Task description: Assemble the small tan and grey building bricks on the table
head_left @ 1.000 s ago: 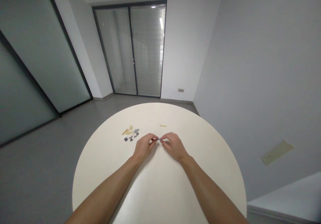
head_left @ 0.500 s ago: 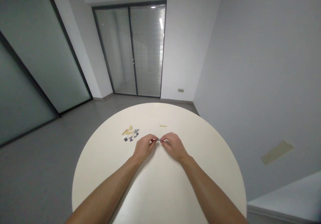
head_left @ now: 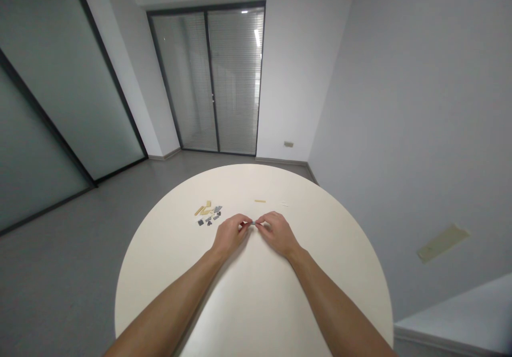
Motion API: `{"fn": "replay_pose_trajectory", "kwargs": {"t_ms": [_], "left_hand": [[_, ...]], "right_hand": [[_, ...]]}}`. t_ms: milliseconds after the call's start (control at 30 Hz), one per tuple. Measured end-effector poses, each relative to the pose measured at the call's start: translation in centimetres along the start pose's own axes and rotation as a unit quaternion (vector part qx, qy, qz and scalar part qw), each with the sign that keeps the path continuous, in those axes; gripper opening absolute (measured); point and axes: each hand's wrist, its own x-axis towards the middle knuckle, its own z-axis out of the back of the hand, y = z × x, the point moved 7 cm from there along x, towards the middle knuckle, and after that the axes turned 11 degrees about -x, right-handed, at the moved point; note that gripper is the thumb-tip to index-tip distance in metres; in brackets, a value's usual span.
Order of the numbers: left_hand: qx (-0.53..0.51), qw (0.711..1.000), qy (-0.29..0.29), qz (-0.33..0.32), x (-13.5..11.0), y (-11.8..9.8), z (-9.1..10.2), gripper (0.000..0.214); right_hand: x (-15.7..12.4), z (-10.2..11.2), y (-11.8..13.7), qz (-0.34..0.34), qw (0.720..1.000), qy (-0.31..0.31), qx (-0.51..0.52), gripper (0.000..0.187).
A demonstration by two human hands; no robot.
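My left hand (head_left: 229, 235) and my right hand (head_left: 278, 234) meet near the middle of the table, their fingertips together on a small grey plastic brick (head_left: 253, 222). The hands cover most of that piece, so its shape is hard to tell. To the left of my left hand lies a loose group of small tan and grey plastic pieces (head_left: 208, 213). Beyond my right hand are a thin tan strip (head_left: 260, 201) and a tiny pale piece (head_left: 285, 204), both out of reach of my fingers' present grip.
The pieces and my hands are on a round cream table (head_left: 316, 277), whose rim curves around them. Grey floor (head_left: 72, 261) surrounds it. A glass door with blinds (head_left: 208, 80) stands ahead, frosted glass panels (head_left: 60, 90) at left, and a white wall (head_left: 380, 106) at right.
My head has turned slightly, shifting the room in view. My hands stay together on the small grey brick, and the pieces on the table have not visibly moved.
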Motion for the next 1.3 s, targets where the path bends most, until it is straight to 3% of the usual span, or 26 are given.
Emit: {"fn": "replay_pose_trajectory", "kwargs": {"t_ms": [533,1300], "left_hand": [[0.021,1.0,0.003,-0.007,0.02,-0.15,-0.04,0.019],[0.032,0.999,0.01,0.034,0.03,0.24,0.03,0.02]], "right_hand": [[0.01,-0.18,-0.21,-0.002,1.0,0.002,-0.004,0.007],[0.04,-0.69,-1.02,-0.032,0.999,0.027,-0.03,0.012]]}}
